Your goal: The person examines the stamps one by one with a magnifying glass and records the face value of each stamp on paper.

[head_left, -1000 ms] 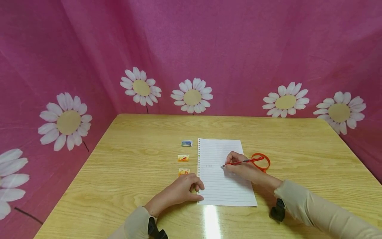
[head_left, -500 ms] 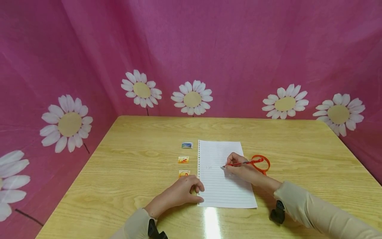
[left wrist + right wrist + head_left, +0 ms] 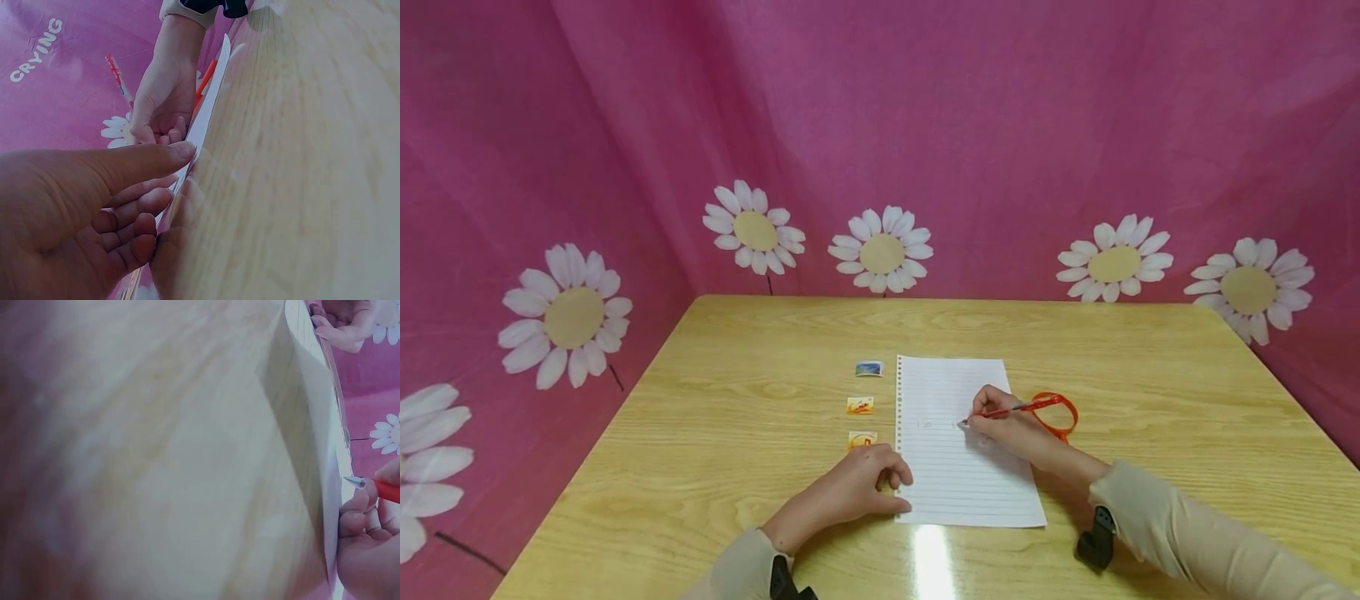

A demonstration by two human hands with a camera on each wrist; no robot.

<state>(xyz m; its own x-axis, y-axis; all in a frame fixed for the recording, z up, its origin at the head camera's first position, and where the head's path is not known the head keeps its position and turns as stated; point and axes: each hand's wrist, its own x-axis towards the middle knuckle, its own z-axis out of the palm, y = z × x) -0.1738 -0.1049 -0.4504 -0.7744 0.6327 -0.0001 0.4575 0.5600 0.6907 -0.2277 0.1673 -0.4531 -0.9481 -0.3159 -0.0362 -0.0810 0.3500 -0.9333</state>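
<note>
My right hand [image 3: 1011,429] grips a red pen [image 3: 1000,412] with its tip on a sheet of lined, hole-punched paper [image 3: 962,492]. Faint figures, seemingly 1.20, stand at the left of the sheet, and a small mark shows beside the pen tip. In the right wrist view the silver tip of the pen [image 3: 356,481] shows at the paper's surface. My left hand [image 3: 857,485] rests at the sheet's lower left edge, fingers loosely bent, thumb on the paper. Three stamp-like pictures lie left of the sheet: one blue [image 3: 869,368], two yellow [image 3: 861,406].
A red ring-shaped thing [image 3: 1072,410] with a short stem lies right of the paper, partly behind the right hand and pen. The wooden table [image 3: 700,417] ends at a pink curtain [image 3: 970,150] printed with daisies. Light glares off the table's front.
A small mark has appeared at the pen tip, and the right hand has shifted slightly to the right. The left hand keeps its place on the paper. The head view has tilted slightly upward.
</note>
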